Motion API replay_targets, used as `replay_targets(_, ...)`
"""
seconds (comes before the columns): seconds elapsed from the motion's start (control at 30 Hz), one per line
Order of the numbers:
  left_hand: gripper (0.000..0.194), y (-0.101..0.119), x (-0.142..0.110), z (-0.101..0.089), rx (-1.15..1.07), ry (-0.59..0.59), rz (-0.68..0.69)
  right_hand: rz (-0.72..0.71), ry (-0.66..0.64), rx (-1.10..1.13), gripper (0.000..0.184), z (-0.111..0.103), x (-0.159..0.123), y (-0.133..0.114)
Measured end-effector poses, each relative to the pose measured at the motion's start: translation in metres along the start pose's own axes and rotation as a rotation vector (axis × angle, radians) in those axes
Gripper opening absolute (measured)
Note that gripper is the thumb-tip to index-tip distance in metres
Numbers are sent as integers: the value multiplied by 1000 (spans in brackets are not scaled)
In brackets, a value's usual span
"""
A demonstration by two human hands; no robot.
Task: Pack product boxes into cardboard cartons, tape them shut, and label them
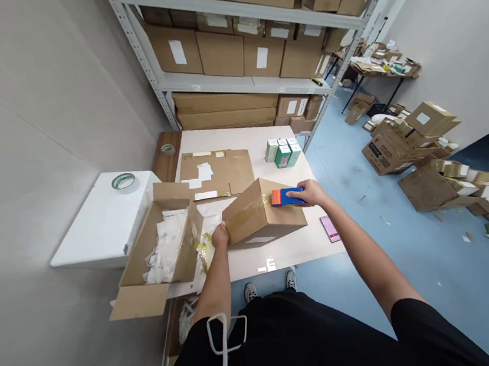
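A closed cardboard box (243, 222) sits at an angle on the white table, with clear tape running along its top. My left hand (220, 235) grips the box's left end, its fingers partly hidden against the cardboard. My right hand (312, 193) is closed around a blue and orange tape dispenser (288, 196), whose orange end rests on the box near its right upper edge. Left of the box stands an open carton (140, 261) filled with white packing material. Behind lies a flattened cardboard sheet (238, 169) with white paper pieces on it.
Several small green and white boxes (283, 155) stand at the table's back right. A phone (330, 229) lies at the right edge. Tape rolls (123, 180) rest at left. A metal shelf (223, 81) with cartons rises behind. Cardboard piles (389, 147) cover floor at right.
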State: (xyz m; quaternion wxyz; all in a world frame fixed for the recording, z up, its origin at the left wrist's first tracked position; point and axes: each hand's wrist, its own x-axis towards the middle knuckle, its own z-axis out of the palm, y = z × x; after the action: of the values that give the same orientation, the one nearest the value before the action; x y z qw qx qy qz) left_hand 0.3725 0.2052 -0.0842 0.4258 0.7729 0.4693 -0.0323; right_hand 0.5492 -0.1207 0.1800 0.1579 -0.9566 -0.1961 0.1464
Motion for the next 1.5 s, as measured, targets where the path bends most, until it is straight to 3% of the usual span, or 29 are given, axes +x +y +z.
replay_targets(0.13,48,24,-7,-18,-3,44,81,-59,-6,-33,55,9,6,-44)
replay_targets(0.3,63,76,-30,-36,-256,-57,464,-93,-44,-92,55,28,14,-87)
replay_targets(0.43,70,101,-41,-52,-202,-79,381,-110,-59,-122,54,39,17,-115)
replay_targets(0.57,55,104,-43,-66,-218,-81,371,-111,-86,-133,54,42,20,-133)
replay_targets(0.7,51,104,-48,-59,-341,-107,373,-123,-93,-175,56,38,23,-139)
replay_targets(0.87,62,116,-62,-11,-569,-244,333,-86,-127,-248,57,26,25,-120)
replay_targets(1.03,58,135,-77,25,-384,-159,375,-32,-186,-220,61,13,29,-72)
replay_targets(1.33,61,135,-76,26,-234,-120,366,-45,-194,-156,58,-1,24,-28)
replay_targets(1.5,64,132,-71,26,-244,-135,405,-38,-176,-150,56,-14,25,20)
